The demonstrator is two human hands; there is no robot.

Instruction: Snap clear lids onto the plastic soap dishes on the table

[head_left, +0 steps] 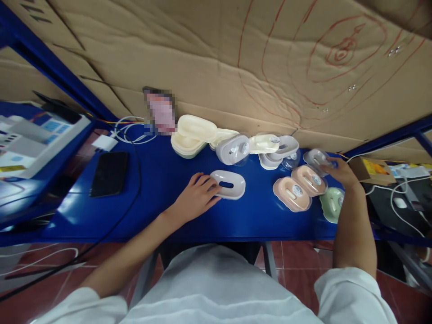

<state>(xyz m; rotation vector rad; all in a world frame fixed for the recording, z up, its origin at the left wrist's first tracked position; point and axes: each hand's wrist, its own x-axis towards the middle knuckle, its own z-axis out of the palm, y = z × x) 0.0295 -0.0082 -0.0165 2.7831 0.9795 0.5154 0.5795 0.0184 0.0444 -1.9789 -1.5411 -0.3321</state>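
- Head view: blue desk [155,225] against red-marked cardboard [195,58], tiled floor [299,281] below.
- My left hand [199,195], fingers loosely spread, touches the grey oval tray [239,185] on the desk.
- My right hand [339,172] blurs at a grey container [314,157]; its grip I cannot tell.

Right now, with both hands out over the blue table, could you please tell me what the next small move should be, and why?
Probably steady the right hand at the grey covered dish: its grip is blurred and unclear, and a pink covered dish sits close by. The left hand is at the slotted dish, so it could wait.
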